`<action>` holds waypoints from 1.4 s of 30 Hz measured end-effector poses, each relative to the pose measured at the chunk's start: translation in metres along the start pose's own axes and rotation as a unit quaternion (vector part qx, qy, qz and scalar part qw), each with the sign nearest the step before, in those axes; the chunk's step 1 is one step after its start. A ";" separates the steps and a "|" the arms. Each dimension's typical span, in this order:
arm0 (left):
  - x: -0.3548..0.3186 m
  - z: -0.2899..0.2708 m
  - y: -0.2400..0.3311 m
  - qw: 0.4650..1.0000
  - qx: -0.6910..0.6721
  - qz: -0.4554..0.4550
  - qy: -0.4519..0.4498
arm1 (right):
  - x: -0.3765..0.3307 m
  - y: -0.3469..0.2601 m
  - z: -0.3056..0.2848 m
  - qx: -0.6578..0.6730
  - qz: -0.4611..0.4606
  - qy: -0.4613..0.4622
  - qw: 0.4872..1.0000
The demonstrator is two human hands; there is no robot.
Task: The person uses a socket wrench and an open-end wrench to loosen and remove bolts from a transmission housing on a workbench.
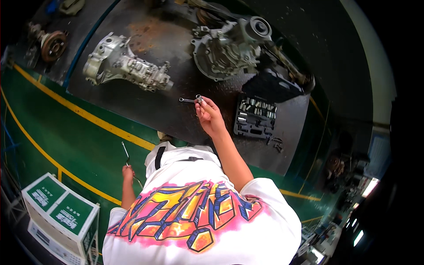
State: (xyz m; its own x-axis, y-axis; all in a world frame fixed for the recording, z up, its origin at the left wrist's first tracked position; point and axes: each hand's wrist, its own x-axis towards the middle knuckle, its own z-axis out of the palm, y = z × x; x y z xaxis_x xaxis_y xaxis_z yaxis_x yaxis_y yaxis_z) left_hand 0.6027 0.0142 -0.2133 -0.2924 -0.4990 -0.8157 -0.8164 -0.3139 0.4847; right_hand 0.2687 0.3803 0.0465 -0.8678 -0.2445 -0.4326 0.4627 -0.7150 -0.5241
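The socket [199, 98] is sitting between the fingertips of the right hand [209, 116], which is pinching it narrowly, just above the dark mat [176, 115]. A small wrench [187, 100] is lying on the mat, just left of the socket; I cannot tell if the two are touching. The left hand [128, 173] is hanging low beside the body, well away from the socket, and its fingers are closed around a long thin bar [126, 155] with a bent end.

To the right of the socket, a black socket case [255, 115] is lying open, with shiny pieces in its rows. Beyond the socket, a grey gearbox housing [225, 48] is resting on the mat, and far to the left of the socket a second housing [126, 66] is lying on its side. A brake disc [53, 45] is standing even further left, on another mat.

In my judgement the person is now choosing or fitting a socket for a tool. The next move is probably calling for a steady pinch and for bringing the socket square to the drive of the bar or the wrench, so that it is not slipping out of the fingers.
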 end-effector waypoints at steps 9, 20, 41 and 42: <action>-0.019 0.011 0.049 0.997 0.010 0.068 -0.016 | -0.111 -0.115 0.046 -0.020 -0.173 -0.113 0.978; -0.133 0.079 0.152 0.915 0.146 0.374 0.041 | -0.141 -0.146 0.030 -0.194 -0.415 -0.019 0.888; -0.121 0.129 0.175 0.881 0.262 0.393 -0.033 | -0.140 -0.180 0.034 -0.317 -0.557 -0.017 0.767; -0.118 0.129 0.174 0.879 0.261 0.398 -0.034 | -0.141 -0.179 0.035 -0.317 -0.557 -0.017 0.767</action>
State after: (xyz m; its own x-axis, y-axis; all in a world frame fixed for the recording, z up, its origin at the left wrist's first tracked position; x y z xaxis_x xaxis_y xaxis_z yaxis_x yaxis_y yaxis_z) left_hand 0.4310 0.1225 -0.0728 -0.8886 -0.3380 -0.3101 -0.4524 0.5340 0.7142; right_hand 0.3019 0.5199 0.2265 -0.7875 0.2634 0.5572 -0.5847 -0.0333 -0.8106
